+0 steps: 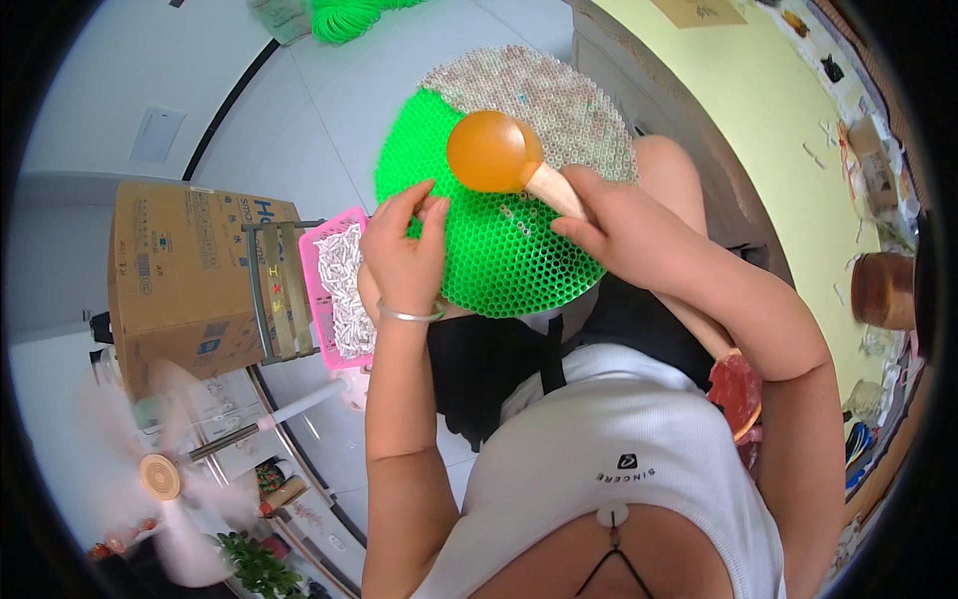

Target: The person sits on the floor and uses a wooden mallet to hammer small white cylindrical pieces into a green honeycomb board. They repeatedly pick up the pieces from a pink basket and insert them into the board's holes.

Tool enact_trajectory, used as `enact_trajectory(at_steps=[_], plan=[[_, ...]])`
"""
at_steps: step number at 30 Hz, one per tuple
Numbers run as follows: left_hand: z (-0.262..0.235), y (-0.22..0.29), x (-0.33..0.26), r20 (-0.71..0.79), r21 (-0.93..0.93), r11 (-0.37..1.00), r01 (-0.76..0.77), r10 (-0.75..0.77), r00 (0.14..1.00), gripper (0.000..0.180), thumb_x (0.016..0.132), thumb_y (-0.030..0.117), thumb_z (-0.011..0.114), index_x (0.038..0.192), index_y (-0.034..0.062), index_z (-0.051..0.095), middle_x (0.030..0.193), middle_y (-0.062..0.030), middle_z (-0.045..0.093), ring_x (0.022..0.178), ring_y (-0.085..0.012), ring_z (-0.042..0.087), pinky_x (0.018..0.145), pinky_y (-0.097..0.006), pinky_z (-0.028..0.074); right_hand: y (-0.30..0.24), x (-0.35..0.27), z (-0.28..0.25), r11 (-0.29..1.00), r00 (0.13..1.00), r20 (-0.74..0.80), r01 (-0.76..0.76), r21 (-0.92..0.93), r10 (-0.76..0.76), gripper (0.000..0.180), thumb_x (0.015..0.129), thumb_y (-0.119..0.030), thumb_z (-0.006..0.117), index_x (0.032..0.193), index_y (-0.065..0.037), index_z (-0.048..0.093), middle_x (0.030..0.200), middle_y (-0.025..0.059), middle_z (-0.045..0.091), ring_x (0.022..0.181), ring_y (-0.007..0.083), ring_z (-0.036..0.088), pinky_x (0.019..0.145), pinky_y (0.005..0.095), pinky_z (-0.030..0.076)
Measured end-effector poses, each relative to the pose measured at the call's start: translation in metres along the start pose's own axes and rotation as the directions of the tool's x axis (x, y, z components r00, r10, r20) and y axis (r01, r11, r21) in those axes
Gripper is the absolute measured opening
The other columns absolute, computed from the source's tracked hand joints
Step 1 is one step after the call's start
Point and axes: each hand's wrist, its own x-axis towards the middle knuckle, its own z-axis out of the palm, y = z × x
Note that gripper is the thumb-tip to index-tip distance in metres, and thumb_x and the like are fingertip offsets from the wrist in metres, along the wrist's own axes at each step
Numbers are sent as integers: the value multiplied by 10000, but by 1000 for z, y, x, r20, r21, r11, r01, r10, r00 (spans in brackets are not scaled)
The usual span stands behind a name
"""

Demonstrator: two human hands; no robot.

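Observation:
My right hand (604, 225) is closed round the pale wooden handle (555, 190) of a mallet with a round, shiny orange head (489, 152). The mallet head hangs over a round green honeycomb panel (499, 265) of small open cells, which lies over my lap. Whitish, clear-looking pieces (539, 95) fill the cells across its far right part, and a few white pieces stand in cells near the mallet handle. At the panel's left edge, my left hand (407, 240) has its thumb and forefinger drawn together in a pinch; what they hold, if anything, is too small to make out.
A pink basket (312, 290) full of small white pegs (344, 290) stands left of my left wrist. Beyond it are a folding-chair frame (261, 290), a cardboard box (190, 280) and a spinning fan (162, 477). A pale yellow-green table (788, 120) curves along the right, with small items on it. Green cord (344, 18) lies at the top.

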Motion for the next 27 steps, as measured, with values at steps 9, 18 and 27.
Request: enact_trajectory(at_steps=[9,18,27], plan=[[-101,-114,-69,-266,-206,884,420,-463,845,165,872,49,737,1023,-18,745,864,-32,708,766,-90,627,709,-233,509,24,-16,-10,864,923,-190,-219,453,334,466,957,-198,666,1349,7,518,1119,94,518,725,147,580,626,301,500],[-122,-193,-164,-344,-205,726,656,-681,646,151,924,89,704,1017,-25,735,869,-46,725,764,-89,632,695,-231,503,58,-2,16,879,899,-262,-221,422,352,368,981,-155,614,1314,-36,509,807,-5,530,580,87,515,447,237,433],[-98,-219,-173,-439,31,786,617,-544,715,123,865,77,740,955,-6,753,806,-83,729,668,-131,644,630,-267,501,66,-15,33,897,834,-384,-265,353,397,386,988,-258,629,1277,-33,504,769,4,528,515,81,475,410,223,397]])
